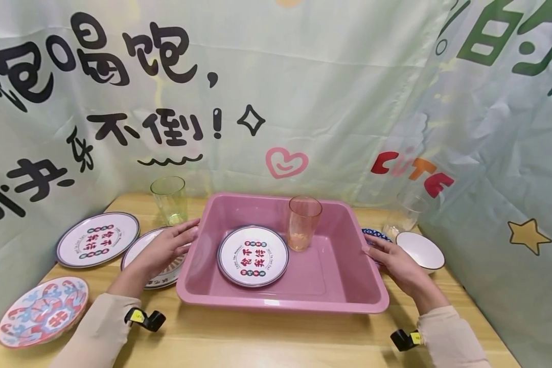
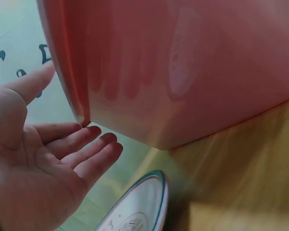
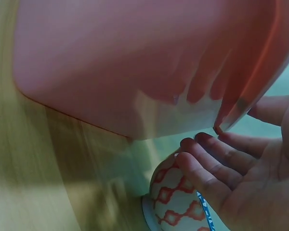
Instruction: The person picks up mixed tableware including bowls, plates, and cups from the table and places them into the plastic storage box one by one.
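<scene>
A pink plastic basin (image 1: 282, 305) stands on the table between my two hands. Inside it lies a round white plate (image 1: 253, 255) with red characters, and an amber drinking glass (image 1: 305, 225) stands beside that plate. My left hand (image 1: 167, 250) is at the basin's left side, its fingers extended, fingertips right at the rim in the left wrist view. On the opposite side, my right hand (image 1: 395, 266) has its thumb and loosely extended fingers at the right rim. Neither hand curls round the basin.
To the left are a white plate (image 1: 96, 240), a second plate (image 1: 158, 278) partly behind my left hand, a colourful patterned bowl (image 1: 43, 313) and a green glass (image 1: 169, 199). At right are a white bowl (image 1: 420, 250), a blue-patterned dish (image 1: 374, 234) and a clear glass (image 1: 405, 212).
</scene>
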`<act>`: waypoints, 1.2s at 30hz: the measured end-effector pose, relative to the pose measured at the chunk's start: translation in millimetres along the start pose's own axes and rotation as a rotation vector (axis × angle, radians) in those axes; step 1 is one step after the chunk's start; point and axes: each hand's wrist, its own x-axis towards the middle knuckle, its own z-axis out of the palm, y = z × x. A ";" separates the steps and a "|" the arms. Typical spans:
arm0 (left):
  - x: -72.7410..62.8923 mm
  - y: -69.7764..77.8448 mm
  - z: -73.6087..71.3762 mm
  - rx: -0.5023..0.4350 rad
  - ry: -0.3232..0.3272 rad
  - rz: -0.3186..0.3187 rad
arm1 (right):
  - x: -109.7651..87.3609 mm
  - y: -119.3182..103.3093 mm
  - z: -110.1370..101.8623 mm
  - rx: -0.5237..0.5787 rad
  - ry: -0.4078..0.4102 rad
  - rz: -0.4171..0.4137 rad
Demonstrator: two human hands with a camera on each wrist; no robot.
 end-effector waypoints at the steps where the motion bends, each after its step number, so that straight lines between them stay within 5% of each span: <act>1: -0.2 -2.2 0.6 -0.028 -0.001 -0.003 | -0.3 1.3 -0.2 0.000 0.001 0.006; 15: -7.7 -18.5 9.8 -0.194 -0.094 -0.111 | -1.2 1.6 -2.6 -0.096 -0.037 0.004; 36: -6.9 -19.2 17.0 -0.262 -0.040 -0.144 | -12.4 -7.3 -44.7 -0.232 0.097 -0.030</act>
